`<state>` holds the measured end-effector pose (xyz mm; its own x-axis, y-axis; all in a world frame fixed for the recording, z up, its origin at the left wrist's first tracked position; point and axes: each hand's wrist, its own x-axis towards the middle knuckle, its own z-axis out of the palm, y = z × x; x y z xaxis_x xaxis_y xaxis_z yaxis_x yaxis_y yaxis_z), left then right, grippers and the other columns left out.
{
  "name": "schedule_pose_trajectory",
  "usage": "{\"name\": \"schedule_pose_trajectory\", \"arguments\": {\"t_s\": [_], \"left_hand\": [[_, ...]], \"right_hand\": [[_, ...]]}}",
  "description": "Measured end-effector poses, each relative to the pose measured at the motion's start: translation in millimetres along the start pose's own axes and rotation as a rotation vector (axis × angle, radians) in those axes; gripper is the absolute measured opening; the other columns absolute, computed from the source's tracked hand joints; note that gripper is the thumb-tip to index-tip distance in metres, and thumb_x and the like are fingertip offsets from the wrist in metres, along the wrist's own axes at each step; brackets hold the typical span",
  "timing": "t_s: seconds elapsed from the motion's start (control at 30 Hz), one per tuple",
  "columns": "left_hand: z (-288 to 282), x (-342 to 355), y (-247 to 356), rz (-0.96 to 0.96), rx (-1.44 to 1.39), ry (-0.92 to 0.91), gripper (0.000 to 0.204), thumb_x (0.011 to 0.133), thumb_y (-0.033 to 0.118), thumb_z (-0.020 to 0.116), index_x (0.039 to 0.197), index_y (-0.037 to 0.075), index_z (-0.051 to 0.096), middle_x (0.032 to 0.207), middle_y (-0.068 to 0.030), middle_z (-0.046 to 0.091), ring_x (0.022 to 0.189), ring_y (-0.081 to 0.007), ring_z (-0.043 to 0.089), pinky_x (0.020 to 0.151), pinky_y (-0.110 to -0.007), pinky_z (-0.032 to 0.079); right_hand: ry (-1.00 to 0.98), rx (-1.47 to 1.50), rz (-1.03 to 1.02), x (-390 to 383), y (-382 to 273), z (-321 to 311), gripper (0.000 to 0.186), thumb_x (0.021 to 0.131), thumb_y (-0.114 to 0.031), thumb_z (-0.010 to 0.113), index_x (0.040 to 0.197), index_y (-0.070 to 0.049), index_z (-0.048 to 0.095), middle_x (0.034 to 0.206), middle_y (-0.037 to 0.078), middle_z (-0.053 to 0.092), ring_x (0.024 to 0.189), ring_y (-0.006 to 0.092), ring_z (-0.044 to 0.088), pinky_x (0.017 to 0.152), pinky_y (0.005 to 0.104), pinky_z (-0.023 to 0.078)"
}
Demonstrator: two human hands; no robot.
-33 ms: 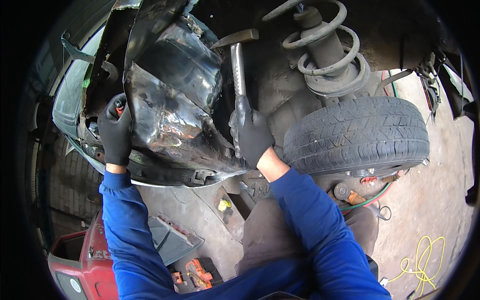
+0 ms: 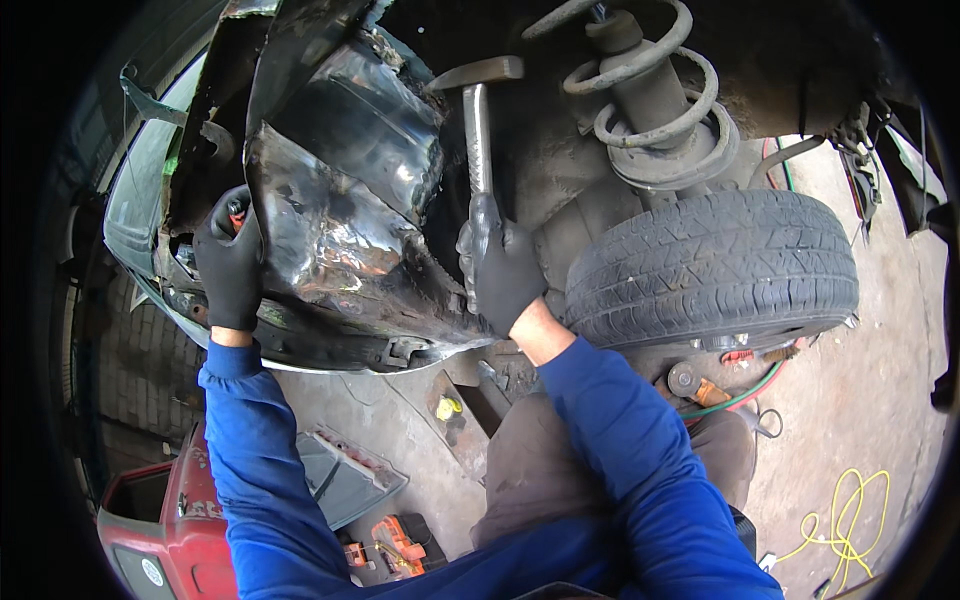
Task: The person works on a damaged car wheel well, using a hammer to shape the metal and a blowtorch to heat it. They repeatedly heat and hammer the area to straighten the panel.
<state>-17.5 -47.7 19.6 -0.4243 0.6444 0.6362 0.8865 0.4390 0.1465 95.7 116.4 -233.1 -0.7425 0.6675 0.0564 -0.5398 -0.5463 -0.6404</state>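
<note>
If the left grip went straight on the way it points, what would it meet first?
The left grip would probably meet the curved metal strip just ahead, though depth is unclear.

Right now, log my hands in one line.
left hand: curled around red object, beside metal panel; right hand: gripping hammer; tire: right of hammer

The left grip [image 2: 228,260] hides all but a bit of a red-and-black object [image 2: 237,217], too small to identify; the right grip [image 2: 508,272] covers part of the hammer [image 2: 479,135]; the red panel [image 2: 190,545] runs off the lower edge, the coil spring [image 2: 700,85] off the upper
</note>
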Motion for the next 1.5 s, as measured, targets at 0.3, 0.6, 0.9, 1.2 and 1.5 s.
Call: {"name": "schedule_pose_trajectory", "arguments": {"t_s": [0.3, 0.6, 0.9, 1.2, 1.5], "left_hand": [[-1, 6, -8, 0.011, 0.017, 0.005, 0.030, 0.103, 0.011, 0.064, 0.126, -0.005, 0.074, 0.107, -0.0032, 0.077, 0.093, -0.0086, 0.066, 0.087, -0.027, 0.052], [-3, 5, -12, -0.004, 0.024, 0.035, 0.032, 0.103, 0.013, 0.066, 0.128, -0.004, 0.074, 0.109, -0.0021, 0.077, 0.095, -0.0079, 0.066, 0.087, -0.026, 0.051], [-5, 7, -18, 0.019, 0.022, 0.033, 0.030, 0.104, 0.015, 0.066, 0.126, -0.004, 0.074, 0.106, 0.0001, 0.075, 0.092, -0.0065, 0.063, 0.084, -0.025, 0.049], [-7, 6, -17, 0.036, 0.037, 0.043, 0.023, 0.104, 0.017, 0.062, 0.113, -0.001, 0.073, 0.097, 0.0025, 0.070, 0.088, -0.0067, 0.058, 0.080, -0.026, 0.046], [-5, 6, -9, -0.017, 0.007, 0.036, 0.019, 0.102, 0.015, 0.064, 0.110, 0.000, 0.073, 0.094, 0.0043, 0.067, 0.083, -0.0048, 0.055, 0.073, -0.024, 0.043]], "right_hand": [[0.002, 0.066, -0.029, -2, 3, -8, 0.062, 0.112, -0.066, 0.050, 0.084, -0.012, 0.059, 0.064, -0.002, 0.054, 0.047, 0.0078, 0.048, 0.042, 0.0282, 0.040], [0.019, -0.056, -0.068, -14, 16, -10, 0.062, 0.115, -0.062, 0.049, 0.082, -0.011, 0.058, 0.068, -0.004, 0.050, 0.059, 0.0058, 0.046, 0.055, 0.0288, 0.039], [0.018, 0.147, 0.139, -6, 17, -9, 0.066, 0.111, -0.069, 0.052, 0.081, -0.010, 0.060, 0.063, -0.003, 0.051, 0.056, 0.0073, 0.049, 0.052, 0.0292, 0.041], [0.025, 0.008, -0.026, -13, 16, -12, 0.070, 0.111, -0.069, 0.052, 0.079, -0.009, 0.063, 0.065, -0.001, 0.055, 0.060, 0.0080, 0.052, 0.057, 0.0310, 0.043], [0.007, -0.004, 0.046, -9, 17, -11, 0.069, 0.109, -0.071, 0.053, 0.077, -0.011, 0.061, 0.061, -0.003, 0.052, 0.050, 0.0082, 0.050, 0.048, 0.0294, 0.040]]}}
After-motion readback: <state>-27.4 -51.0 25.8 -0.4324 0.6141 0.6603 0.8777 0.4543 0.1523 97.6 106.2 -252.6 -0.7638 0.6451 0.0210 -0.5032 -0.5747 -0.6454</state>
